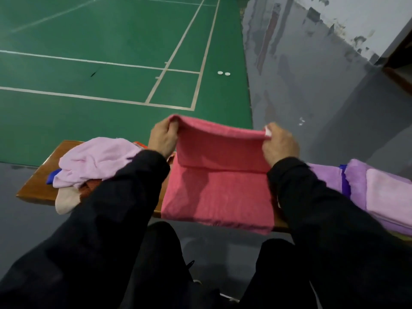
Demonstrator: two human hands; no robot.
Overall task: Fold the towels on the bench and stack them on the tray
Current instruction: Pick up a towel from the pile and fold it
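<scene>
Left hand (pixel 162 139) and right hand (pixel 278 144) pinch the pink towel's (pixel 219 192) far corners, lifted above the bench (pixel 42 181), apparently to fold it in half.

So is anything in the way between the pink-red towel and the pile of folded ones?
Nothing visible blocks it. Both the left hand and the right hand already grip the pink-red towel, and the folded purple stack lies right beside it along the bench; only the right sleeve crosses between.
</scene>
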